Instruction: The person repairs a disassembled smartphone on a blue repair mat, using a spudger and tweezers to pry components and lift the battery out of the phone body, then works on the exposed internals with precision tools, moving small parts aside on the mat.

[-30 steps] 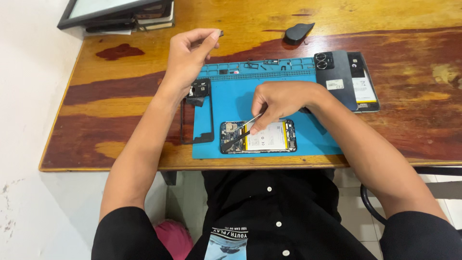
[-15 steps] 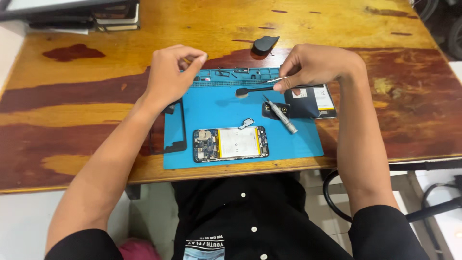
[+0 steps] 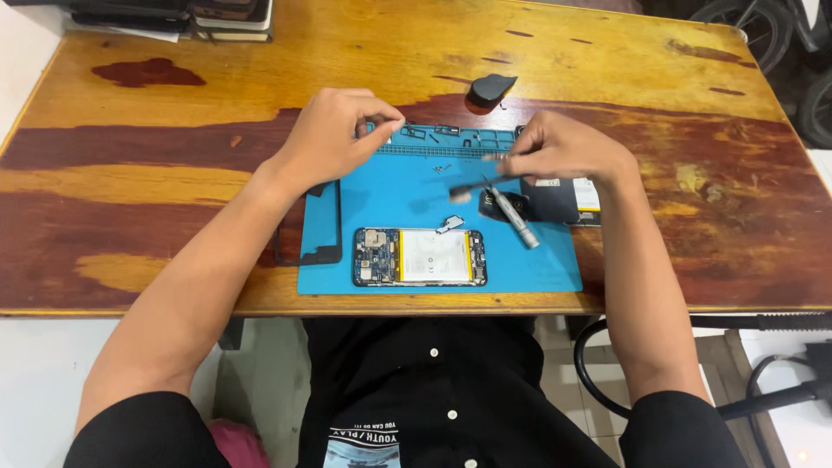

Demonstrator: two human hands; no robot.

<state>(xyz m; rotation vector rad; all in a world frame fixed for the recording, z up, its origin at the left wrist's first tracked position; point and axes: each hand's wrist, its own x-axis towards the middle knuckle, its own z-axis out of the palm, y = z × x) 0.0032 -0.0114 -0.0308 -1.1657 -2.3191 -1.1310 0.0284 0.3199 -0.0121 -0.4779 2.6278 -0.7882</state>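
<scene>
An opened phone (image 3: 419,257) lies face down on a blue work mat (image 3: 390,195), its battery and circuit board showing. My right hand (image 3: 568,149) hovers over the mat's upper right and grips a thin dark tool (image 3: 478,185) whose tip points left. A grey screwdriver (image 3: 517,220) lies on the mat just below that hand. My left hand (image 3: 334,139) rests at the mat's top edge with thumb and forefinger pinched over the small compartments (image 3: 446,136). Whether anything tiny is between them is not visible. A small metal part (image 3: 449,224) sits above the phone.
A black phone frame (image 3: 316,224) lies on the mat's left edge, and a dark back cover (image 3: 559,199) on its right. A black wedge-shaped object (image 3: 490,89) sits behind the mat on the wooden table (image 3: 173,182). Stacked books (image 3: 217,13) occupy the far left corner.
My right hand left the opened phone and went up and right with the thin tool. The grey screwdriver now lies on the mat. My left hand stayed near the mat's top edge.
</scene>
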